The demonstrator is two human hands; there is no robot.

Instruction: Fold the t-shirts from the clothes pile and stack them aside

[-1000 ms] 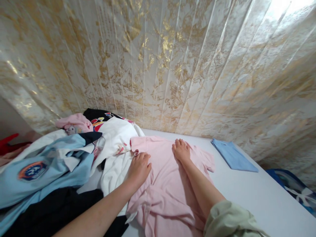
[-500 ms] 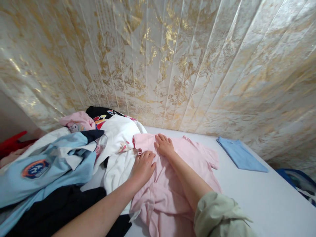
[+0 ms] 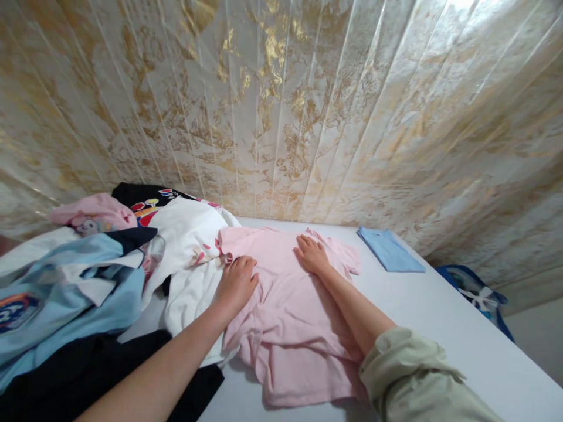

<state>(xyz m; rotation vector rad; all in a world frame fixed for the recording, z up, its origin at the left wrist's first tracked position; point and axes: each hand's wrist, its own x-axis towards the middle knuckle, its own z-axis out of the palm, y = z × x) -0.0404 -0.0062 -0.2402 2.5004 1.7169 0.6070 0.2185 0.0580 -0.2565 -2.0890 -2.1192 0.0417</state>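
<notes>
A pink short-sleeved shirt lies spread on the white table, wrinkled through its middle and lower part. My left hand rests on its left edge near the left sleeve, palm down with the fingers close together and stretched out. Farther up and to the right, my right hand lies flat on the cloth close to the neckline, fingers extended. Neither hand grips the fabric. The shirt's left side touches a white garment with red marks.
Left of the shirt is a heap of clothes: a light blue shirt with a badge, a black garment and a pink one. A folded blue garment lies at the back right. Beyond the table's right edge stands a blue-rimmed bag.
My right hand has slid rightward across the pink shirt, away from my left hand. The shirt's upper part looks flatter. The view has turned to the right.
</notes>
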